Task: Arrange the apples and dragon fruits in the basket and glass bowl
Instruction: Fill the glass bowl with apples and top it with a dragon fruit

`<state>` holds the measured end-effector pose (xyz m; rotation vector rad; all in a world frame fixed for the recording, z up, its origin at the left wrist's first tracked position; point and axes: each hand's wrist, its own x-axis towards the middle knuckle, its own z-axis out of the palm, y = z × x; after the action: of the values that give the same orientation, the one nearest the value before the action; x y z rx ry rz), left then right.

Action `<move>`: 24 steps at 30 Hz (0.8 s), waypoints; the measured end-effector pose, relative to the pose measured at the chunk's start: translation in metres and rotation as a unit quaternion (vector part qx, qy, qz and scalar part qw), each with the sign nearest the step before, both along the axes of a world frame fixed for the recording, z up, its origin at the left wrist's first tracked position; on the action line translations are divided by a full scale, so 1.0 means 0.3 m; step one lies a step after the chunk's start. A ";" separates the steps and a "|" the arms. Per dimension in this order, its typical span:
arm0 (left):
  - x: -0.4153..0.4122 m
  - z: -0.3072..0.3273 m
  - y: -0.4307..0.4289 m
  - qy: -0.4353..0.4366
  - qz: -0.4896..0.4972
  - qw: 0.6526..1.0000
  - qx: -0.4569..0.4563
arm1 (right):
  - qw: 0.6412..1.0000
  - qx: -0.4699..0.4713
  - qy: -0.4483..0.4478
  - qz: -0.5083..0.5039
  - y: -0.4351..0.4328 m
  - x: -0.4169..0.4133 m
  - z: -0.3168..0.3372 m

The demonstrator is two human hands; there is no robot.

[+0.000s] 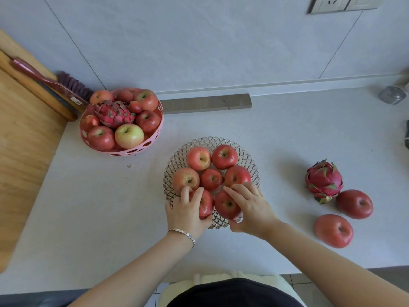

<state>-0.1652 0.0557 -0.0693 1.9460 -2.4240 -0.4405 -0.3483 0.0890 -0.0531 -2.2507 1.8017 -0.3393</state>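
A glass bowl (247,158) in the middle of the counter holds several red apples. My left hand (186,212) grips the front left apple (207,207) in the bowl. My right hand (250,207) grips the front right apple (225,204) beside it. A pink basket (152,142) at the back left is full of apples with a dragon fruit (114,114) on top. To the right on the counter lie another dragon fruit (324,180) and two loose apples (354,203) (333,230).
A wooden cutting board (24,151) lies at the left with a red-handled brush (53,82) leaning over it. A grey strip (205,103) lies by the wall. A small glass jar (391,95) stands at the far right. The counter's front edge is close to my body.
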 end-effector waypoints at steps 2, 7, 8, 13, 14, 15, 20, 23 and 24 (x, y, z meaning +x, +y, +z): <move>-0.001 0.001 0.004 -0.007 0.001 1.000 -0.003 | 1.000 -0.010 0.013 0.012 -0.006 -0.003 0.000; 0.001 0.003 0.004 -0.049 -0.003 0.998 -0.032 | 0.992 -0.014 0.094 0.084 -0.058 0.005 0.021; 0.001 0.003 -0.001 -0.057 -0.006 0.998 -0.029 | 0.990 -0.010 0.104 0.099 -0.070 0.003 0.022; 0.025 -0.008 -0.006 -0.059 -0.038 0.997 -0.030 | 0.980 0.034 0.159 0.113 -0.088 0.003 0.009; 0.027 -0.009 -0.007 -0.049 -0.042 0.997 -0.031 | 0.980 0.055 0.155 0.109 -0.088 0.004 0.003; 0.028 -0.007 -0.007 -0.033 -0.039 0.998 -0.032 | 0.982 0.066 0.141 0.105 -0.089 0.001 -0.007; 0.025 0.015 -0.003 0.094 0.024 0.994 -0.053 | 0.988 0.089 0.118 0.043 -0.068 0.004 -0.037; 0.029 0.013 -0.011 0.256 0.061 0.963 0.052 | 0.989 0.128 -0.001 -0.077 -0.055 0.023 -0.036; 0.023 0.012 -0.019 0.311 0.087 0.943 0.079 | 0.983 0.129 -0.046 -0.122 -0.059 0.025 -0.036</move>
<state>-0.1582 0.0500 -0.0657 1.6967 -1.8479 -1.0763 -0.3407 0.0713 -0.0637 -1.8176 1.9510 -0.2323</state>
